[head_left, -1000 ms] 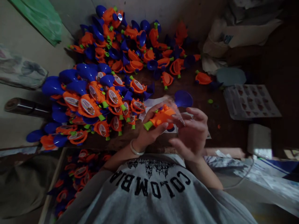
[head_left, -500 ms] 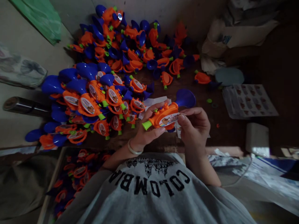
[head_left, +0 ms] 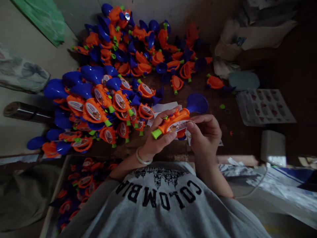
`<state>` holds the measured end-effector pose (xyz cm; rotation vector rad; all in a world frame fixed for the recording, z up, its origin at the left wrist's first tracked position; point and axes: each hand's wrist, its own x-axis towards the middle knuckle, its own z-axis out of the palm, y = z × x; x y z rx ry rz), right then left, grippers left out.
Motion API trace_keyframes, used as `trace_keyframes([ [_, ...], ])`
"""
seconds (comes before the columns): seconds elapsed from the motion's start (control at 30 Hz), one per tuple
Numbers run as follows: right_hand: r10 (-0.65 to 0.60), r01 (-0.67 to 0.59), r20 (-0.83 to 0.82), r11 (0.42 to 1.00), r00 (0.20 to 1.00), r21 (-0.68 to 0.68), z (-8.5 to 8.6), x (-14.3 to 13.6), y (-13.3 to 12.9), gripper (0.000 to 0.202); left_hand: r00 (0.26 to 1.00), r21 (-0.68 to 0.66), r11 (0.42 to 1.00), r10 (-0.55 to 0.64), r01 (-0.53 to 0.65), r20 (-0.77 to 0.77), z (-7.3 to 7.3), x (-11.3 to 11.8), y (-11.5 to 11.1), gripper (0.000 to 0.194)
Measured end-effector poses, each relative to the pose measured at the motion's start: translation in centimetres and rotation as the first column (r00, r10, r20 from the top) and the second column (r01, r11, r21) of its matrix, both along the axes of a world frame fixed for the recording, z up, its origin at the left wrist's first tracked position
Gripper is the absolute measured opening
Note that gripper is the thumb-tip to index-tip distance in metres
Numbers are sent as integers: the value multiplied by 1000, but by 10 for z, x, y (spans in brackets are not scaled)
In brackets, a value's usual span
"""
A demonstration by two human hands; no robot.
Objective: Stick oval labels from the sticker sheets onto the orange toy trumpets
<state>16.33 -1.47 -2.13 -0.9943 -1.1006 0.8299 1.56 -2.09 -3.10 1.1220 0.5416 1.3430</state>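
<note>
A toy trumpet (head_left: 173, 119) with an orange body, a blue bell and a lime-green mouthpiece is gripped in my left hand (head_left: 158, 138). The fingers are behind its body and the thumb rests on the near face. An oval printed sticker (head_left: 178, 126) lies over that face, its left end under my left thumb. At its right end, the thumb and forefinger of my right hand (head_left: 206, 134) pinch the sticker's edge. Papers (head_left: 164, 107) lie on the table beneath the hands, partly hidden by them.
Stickered toy trumpets (head_left: 99, 99) are piled at the left, with plain ones (head_left: 148, 49) behind. More fill a box (head_left: 46, 211) below the table edge. At right lie sticker sheets (head_left: 267, 107), a pale blue oval object (head_left: 244, 81) and a white box (head_left: 273, 147). A dark cylinder (head_left: 27, 111) is far left.
My left thumb has moved onto the sticker's left end, and my right fingertips have shifted slightly left along its right end. The trumpet has barely moved.
</note>
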Motion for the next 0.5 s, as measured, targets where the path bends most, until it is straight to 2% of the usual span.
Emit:
trace_keyframes([
  [0.17, -15, 14, 23, 999, 1000, 35, 1, -3, 0, 21, 999, 25, 998, 55, -55, 0, 1, 3, -1, 48],
  [0.4, -92, 82, 189, 995, 978, 57, 7, -5, -2, 16, 996, 77, 994, 84, -81, -26, 6, 3, -4, 44],
  [0.5, -130, 105, 245, 988, 961, 111, 8, -7, -2, 13, 995, 106, 991, 90, -85, -46, 6, 3, -5, 44],
])
